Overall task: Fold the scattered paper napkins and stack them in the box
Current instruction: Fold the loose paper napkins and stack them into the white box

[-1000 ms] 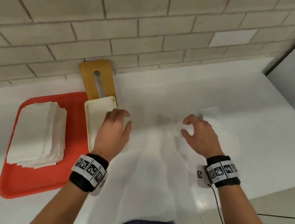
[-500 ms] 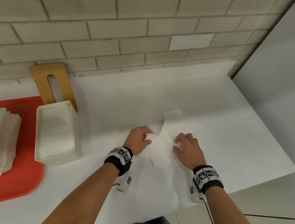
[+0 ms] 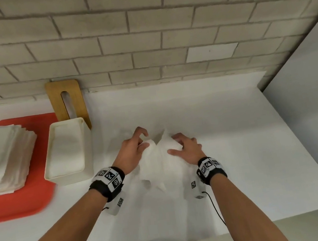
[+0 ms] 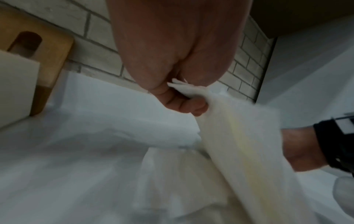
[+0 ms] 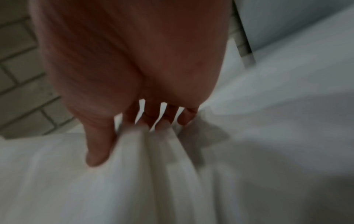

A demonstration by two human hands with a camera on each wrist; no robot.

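Note:
A white paper napkin (image 3: 161,162) is lifted off the white counter between my hands, crumpled and sagging in the middle. My left hand (image 3: 137,145) pinches its left corner; the left wrist view shows the napkin (image 4: 239,136) caught between curled fingers and thumb. My right hand (image 3: 181,146) holds the right side, with the thumb and fingers pressing folds of the napkin (image 5: 153,159). The cream box (image 3: 68,151) stands to the left of my hands with folded napkins lying inside. Whether other loose napkins lie on the counter I cannot tell.
A red tray (image 3: 15,201) at the left carries a stack of white napkins (image 3: 5,158). A wooden board (image 3: 67,100) with a slot leans on the tiled wall behind the box. The counter's edge runs along the right and the front.
My left hand has left the box and come to the napkin. Both hands have taken hold of it and raised it off the counter. The head view has shifted to the right.

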